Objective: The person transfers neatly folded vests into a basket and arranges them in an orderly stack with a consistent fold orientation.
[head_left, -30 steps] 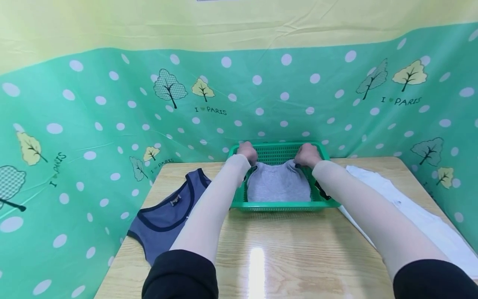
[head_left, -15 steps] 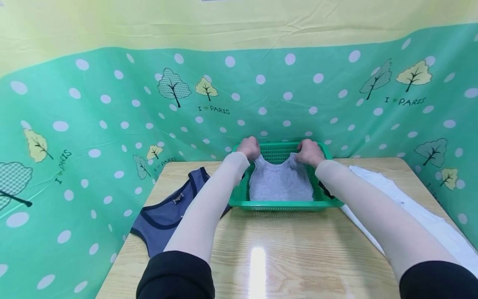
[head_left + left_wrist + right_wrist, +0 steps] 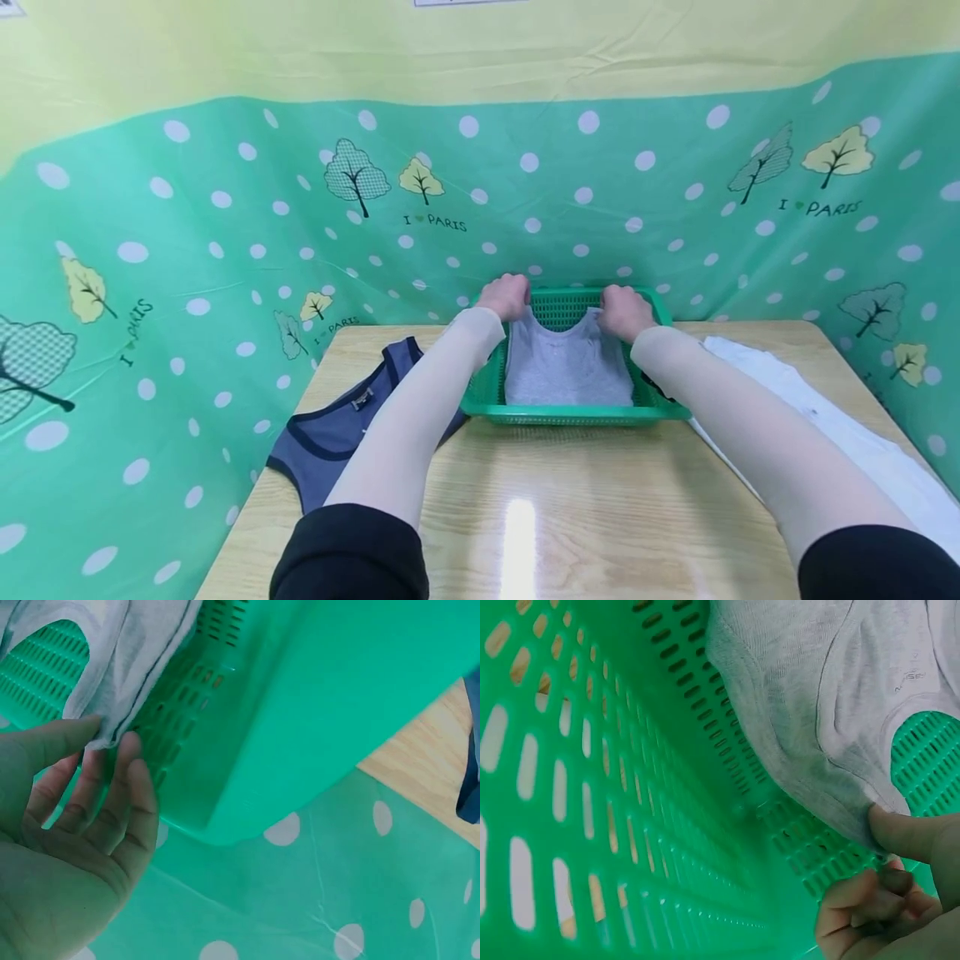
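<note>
A light grey tank top [image 3: 566, 367] lies inside a green plastic basket [image 3: 577, 413] at the far side of the table. My left hand [image 3: 506, 296] pinches one shoulder strap; in the left wrist view the thumb and fingers [image 3: 71, 739] meet on the strap's end. On the other strap, my right hand [image 3: 626, 312] pinches between thumb [image 3: 904, 831] and curled fingers. Both straps are raised near the basket's back, with the neckline dipping between them. The garment's lower part rests toward the basket's front wall.
A dark blue tank top [image 3: 330, 437] with navy trim is spread at the left on the wooden table [image 3: 570, 508]. A white garment [image 3: 832, 417] lies at the right, partly behind my right forearm. A green dotted curtain [image 3: 555, 200] hangs close behind the basket.
Both hands have lifted the strap ends slightly, so the grey tank top's neckline and straps now show more. The head view has shifted a little. The basket and other garments stay put.
</note>
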`<state>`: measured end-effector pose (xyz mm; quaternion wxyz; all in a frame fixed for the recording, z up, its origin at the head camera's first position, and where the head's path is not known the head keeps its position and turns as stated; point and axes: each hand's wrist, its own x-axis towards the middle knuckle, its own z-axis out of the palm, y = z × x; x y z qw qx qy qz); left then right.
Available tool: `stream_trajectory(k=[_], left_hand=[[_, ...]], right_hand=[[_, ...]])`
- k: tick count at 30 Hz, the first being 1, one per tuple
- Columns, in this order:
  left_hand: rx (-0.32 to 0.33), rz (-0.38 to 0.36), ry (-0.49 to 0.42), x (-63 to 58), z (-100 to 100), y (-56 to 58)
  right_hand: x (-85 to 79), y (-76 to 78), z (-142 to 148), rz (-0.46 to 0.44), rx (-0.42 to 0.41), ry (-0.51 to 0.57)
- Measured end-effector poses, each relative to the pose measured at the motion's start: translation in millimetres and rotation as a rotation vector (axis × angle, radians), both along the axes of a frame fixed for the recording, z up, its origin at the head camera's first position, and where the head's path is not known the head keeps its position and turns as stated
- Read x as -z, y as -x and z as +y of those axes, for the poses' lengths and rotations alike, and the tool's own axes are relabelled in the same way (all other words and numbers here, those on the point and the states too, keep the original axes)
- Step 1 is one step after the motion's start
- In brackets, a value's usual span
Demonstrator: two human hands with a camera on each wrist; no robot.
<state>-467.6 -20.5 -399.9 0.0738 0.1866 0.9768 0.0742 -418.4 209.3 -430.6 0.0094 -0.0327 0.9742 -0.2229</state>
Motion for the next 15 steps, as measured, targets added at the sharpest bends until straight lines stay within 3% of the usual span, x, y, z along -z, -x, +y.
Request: stream_trajectory(k=[6,15], left_hand=[[-0.005,-0.003,0.039,3.1,4.7,6.9],[0.011,0.019,0.058,2.3,9.5,6.1]], right_hand=[[0.9,0.6,0.8,-0.028,-0.011,0.001],[1.2,2.8,5.8,-0.119,0.035,0.050]])
